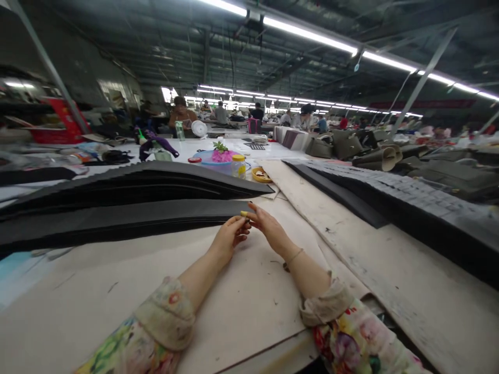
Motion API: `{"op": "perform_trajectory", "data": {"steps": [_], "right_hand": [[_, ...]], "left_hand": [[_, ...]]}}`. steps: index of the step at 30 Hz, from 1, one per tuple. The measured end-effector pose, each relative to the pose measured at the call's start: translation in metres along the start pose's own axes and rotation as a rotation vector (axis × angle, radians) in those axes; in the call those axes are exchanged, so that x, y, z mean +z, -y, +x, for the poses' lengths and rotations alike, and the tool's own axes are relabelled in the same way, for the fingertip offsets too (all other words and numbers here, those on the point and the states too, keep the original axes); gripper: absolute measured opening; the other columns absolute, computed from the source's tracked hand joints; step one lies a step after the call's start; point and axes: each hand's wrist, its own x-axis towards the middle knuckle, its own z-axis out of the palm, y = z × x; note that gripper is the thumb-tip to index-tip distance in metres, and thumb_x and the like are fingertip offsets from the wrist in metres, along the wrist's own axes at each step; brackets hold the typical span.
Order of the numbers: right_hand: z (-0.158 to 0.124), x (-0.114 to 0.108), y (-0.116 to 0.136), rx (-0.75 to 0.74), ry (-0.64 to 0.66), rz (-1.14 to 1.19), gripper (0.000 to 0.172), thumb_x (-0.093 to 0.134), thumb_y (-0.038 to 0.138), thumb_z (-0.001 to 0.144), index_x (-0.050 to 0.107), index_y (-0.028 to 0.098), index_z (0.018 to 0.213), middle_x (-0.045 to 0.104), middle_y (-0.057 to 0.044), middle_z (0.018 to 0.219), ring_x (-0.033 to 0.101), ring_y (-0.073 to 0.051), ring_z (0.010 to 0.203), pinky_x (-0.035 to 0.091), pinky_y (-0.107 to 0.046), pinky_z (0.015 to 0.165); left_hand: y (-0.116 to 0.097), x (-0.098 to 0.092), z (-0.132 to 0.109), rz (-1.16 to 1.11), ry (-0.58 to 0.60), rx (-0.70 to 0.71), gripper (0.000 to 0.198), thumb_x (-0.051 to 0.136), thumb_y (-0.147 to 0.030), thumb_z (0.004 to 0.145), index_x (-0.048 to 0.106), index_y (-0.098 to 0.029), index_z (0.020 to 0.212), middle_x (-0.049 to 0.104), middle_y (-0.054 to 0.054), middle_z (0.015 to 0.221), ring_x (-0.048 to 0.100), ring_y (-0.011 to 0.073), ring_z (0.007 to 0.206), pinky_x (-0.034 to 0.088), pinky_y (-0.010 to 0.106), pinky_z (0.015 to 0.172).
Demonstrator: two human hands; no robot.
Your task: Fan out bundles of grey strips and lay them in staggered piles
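Observation:
My left hand (pixel 230 239) is over the pale board (pixel 249 291), its fingers curled into a pinch. Whatever lies between them is too small or hidden to make out. My right hand (pixel 271 228) meets it at the fingertips, with fingers stretched out and slightly apart. A yellow cover (pixel 244 213) sits on one right fingertip. Just beyond the hands lies a stack of dark grey and black sheets (pixel 156 212), its right end close to my fingers. Behind it rises a second, thicker stack of black sheets (pixel 148 179).
A long pale board (pixel 335 228) runs along the right, bearing more dark sheets (pixel 409 218). Behind the stacks stand a yellow-lidded jar (pixel 238 167), a small yellow basket (pixel 261 175) and a blue basin (pixel 214 165). Folded grey-green pieces (pixel 346 145) are heaped at right. Several people work farther back.

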Motion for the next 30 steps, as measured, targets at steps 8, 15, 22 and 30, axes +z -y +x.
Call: {"op": "perform_trajectory", "data": {"steps": [8, 15, 22, 30], "right_hand": [[0.0, 0.004, -0.005, -0.081, -0.039, -0.048, 0.046, 0.048, 0.049, 0.081, 0.051, 0.023, 0.119, 0.064, -0.004, 0.107, 0.055, -0.017, 0.102, 0.037, -0.038, 0.096], [-0.005, 0.008, -0.003, -0.104, -0.013, -0.113, 0.042, 0.049, 0.049, 0.081, 0.056, 0.024, 0.114, 0.065, -0.003, 0.104, 0.055, -0.018, 0.102, 0.035, -0.038, 0.097], [-0.005, 0.012, -0.005, -0.047, -0.002, -0.074, 0.039, 0.045, 0.049, 0.083, 0.057, 0.026, 0.113, 0.061, -0.003, 0.114, 0.051, -0.019, 0.11, 0.033, -0.039, 0.099], [0.004, -0.007, -0.005, 0.004, -0.144, -0.047, 0.047, 0.037, 0.056, 0.082, 0.046, 0.032, 0.122, 0.052, -0.003, 0.125, 0.051, -0.02, 0.11, 0.04, -0.039, 0.092]], "left_hand": [[-0.009, 0.006, -0.004, -0.333, 0.06, -0.219, 0.007, 0.048, -0.015, 0.078, 0.054, -0.013, 0.075, 0.054, -0.001, 0.058, 0.05, 0.0057, 0.046, 0.039, 0.015, 0.042], [-0.019, 0.007, -0.01, -0.34, 0.149, -0.383, 0.01, 0.045, -0.01, 0.073, 0.051, -0.012, 0.065, 0.046, 0.0, 0.052, 0.044, 0.0054, 0.042, 0.029, 0.012, 0.034], [-0.007, 0.005, -0.004, -0.193, 0.096, -0.304, 0.011, 0.048, -0.013, 0.072, 0.051, -0.012, 0.062, 0.047, -0.001, 0.052, 0.042, 0.0046, 0.041, 0.027, 0.013, 0.034], [0.002, -0.001, 0.0, -0.022, 0.079, -0.119, 0.01, 0.06, -0.021, 0.071, 0.06, -0.014, 0.079, 0.056, 0.0, 0.068, 0.047, 0.0035, 0.051, 0.031, 0.013, 0.042]]}}
